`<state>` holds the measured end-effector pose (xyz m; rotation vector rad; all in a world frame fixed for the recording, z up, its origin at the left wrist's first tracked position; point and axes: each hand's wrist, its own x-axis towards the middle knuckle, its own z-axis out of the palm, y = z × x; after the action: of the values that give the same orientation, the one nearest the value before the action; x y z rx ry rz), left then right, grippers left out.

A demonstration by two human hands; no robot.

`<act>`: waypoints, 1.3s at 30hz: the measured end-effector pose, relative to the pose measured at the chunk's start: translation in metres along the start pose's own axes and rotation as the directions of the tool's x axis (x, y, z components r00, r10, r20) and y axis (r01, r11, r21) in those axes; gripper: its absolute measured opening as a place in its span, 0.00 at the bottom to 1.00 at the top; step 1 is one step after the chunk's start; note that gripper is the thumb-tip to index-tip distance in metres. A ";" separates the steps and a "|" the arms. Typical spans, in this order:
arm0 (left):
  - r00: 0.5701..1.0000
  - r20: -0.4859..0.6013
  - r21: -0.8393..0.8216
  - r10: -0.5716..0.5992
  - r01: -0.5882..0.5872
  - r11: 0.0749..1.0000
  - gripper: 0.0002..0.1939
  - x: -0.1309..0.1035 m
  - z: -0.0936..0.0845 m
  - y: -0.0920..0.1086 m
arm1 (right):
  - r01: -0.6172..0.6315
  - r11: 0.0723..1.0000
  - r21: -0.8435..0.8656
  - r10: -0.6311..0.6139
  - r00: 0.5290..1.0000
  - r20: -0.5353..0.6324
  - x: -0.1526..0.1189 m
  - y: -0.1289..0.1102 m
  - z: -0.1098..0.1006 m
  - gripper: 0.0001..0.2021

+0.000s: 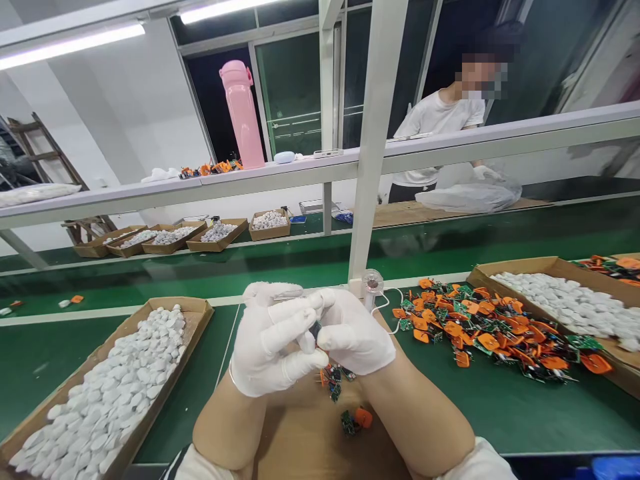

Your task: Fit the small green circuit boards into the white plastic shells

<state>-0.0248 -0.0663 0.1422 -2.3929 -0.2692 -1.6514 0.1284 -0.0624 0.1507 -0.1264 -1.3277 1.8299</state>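
Note:
White gloves cover both my hands, which meet in the middle of the head view. My left hand [277, 340] has its fingers closed round a small dark part [315, 328], mostly hidden by the fingers. From the right, my right hand [355, 333] pinches at the same part, with a bit of orange showing by its fingertips. Below the hands, several small circuit boards with orange pieces [331, 381] lie on brown cardboard [285, 440]. Another green board with an orange piece [356, 421] rests nearer to me.
A cardboard tray of white pieces [115, 373] stands at left, another tray [565, 293] at right beside a heap of orange-and-green boards [480, 323]. A metal post [373, 147] rises ahead. Beyond the belt [280, 267], a person [440, 120] handles a plastic bag [470, 197].

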 end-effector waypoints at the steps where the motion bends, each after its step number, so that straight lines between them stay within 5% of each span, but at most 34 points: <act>1: 1.000 0.007 -0.021 -0.007 0.007 1.000 0.29 0.000 -0.001 -0.001 | 0.008 1.000 -0.015 -0.008 1.000 0.011 0.000 -0.001 0.001 0.15; 9: 0.997 -0.054 -0.115 -0.061 0.054 0.992 0.28 -0.006 0.005 -0.011 | 0.094 0.994 -0.047 -0.099 0.988 -0.120 -0.001 0.005 -0.005 0.17; 15: 0.949 -0.238 -0.203 -0.208 0.161 0.966 0.15 -0.016 0.023 -0.007 | 0.246 0.944 -0.219 -0.309 0.894 -0.326 -0.006 0.018 0.001 0.18; 21: 0.935 -0.308 -0.165 -0.176 0.130 0.978 0.15 -0.017 0.029 -0.014 | 0.246 0.958 -0.148 -0.282 0.901 -0.330 -0.004 0.020 0.002 0.16; 26: 0.986 -0.158 -0.034 0.047 -0.053 0.998 0.21 -0.012 0.017 -0.024 | 0.173 0.985 -0.001 -0.168 0.955 -0.246 0.000 0.022 -0.002 0.16; 33: 0.990 -0.132 0.048 0.040 -0.034 0.998 0.23 -0.012 0.011 -0.026 | 0.141 0.990 0.007 -0.135 0.961 -0.240 0.000 0.019 0.000 0.17; 39: 0.995 -0.038 0.060 -0.089 0.092 0.994 0.29 -0.013 0.001 -0.017 | 0.128 0.991 0.038 -0.117 0.971 -0.208 0.000 0.015 0.004 0.17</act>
<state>-0.0329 -0.0504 0.1312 -2.3358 -0.4220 -1.6966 0.1176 -0.0661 0.1400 -0.1962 -1.1197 1.6962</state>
